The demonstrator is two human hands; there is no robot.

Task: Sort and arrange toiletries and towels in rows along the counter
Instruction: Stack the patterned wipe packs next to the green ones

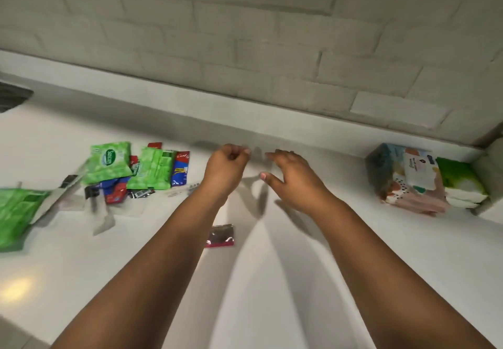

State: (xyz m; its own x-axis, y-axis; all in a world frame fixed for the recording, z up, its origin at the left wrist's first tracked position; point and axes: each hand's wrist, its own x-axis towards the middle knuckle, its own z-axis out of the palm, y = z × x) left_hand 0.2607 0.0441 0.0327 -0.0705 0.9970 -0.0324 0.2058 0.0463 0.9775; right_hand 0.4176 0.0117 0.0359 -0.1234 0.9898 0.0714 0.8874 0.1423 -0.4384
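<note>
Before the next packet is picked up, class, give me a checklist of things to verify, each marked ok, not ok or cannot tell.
1. Left hand free: cannot tell, fingers curled.
2. Right hand free: ok, open and empty.
3. Counter under hands bare for a row: ok.
4. Green packets already in rows: not ok, heaped with red and blue sachets.
5. Dark pink packet reachable: ok, lies alone beside the left forearm.
6. Boxes at right tidy: ok, side by side.
</note>
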